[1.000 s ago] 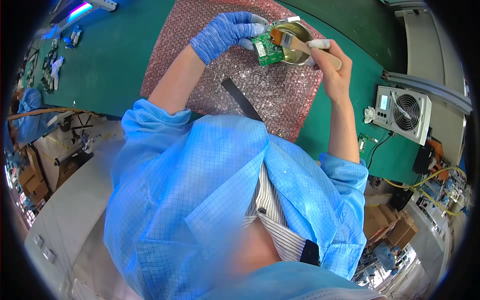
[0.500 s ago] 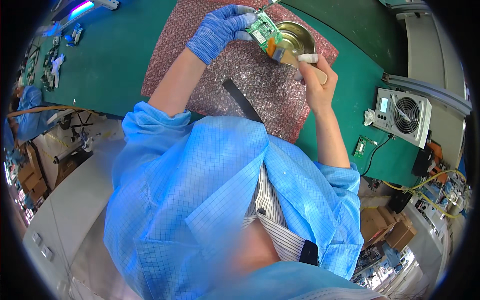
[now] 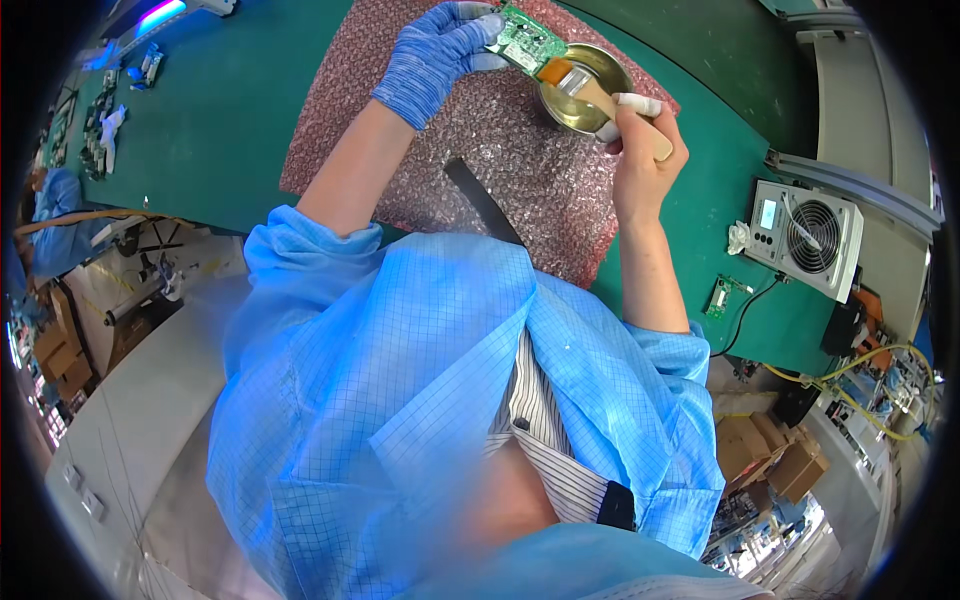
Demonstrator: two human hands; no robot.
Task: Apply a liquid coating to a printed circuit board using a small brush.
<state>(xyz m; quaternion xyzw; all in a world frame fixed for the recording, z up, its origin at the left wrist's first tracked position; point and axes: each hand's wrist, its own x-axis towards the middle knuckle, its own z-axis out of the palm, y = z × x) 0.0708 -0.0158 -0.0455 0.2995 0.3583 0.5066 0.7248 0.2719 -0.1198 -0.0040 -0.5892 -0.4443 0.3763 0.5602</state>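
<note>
My left hand (image 3: 440, 55), in a blue knitted glove, grips a green circuit board (image 3: 527, 42) by its left edge. In my right hand (image 3: 645, 150) is a flat paintbrush (image 3: 592, 92) with a pale wooden handle; white covers sit on some of the fingertips. The amber bristles point up and left and are at the board's lower right corner; whether they touch it I cannot tell. Under the brush stands a round metal bowl (image 3: 568, 116) with a shiny inside. It rests on a pinkish bubble-wrap sheet (image 3: 400, 185).
Bubble wrap covers part of the green tabletop (image 3: 220, 130). At the right stand a white box with a fan (image 3: 805, 240) and a small circuit board (image 3: 718, 296). A dark strap (image 3: 484, 203) lies near my chest. Several boards (image 3: 97, 130) lie far left, beneath a lit lamp (image 3: 160, 18).
The board has turned flatter and moved slightly up. My right hand has shifted a little right, and the brush now points more up and left over the bowl.
</note>
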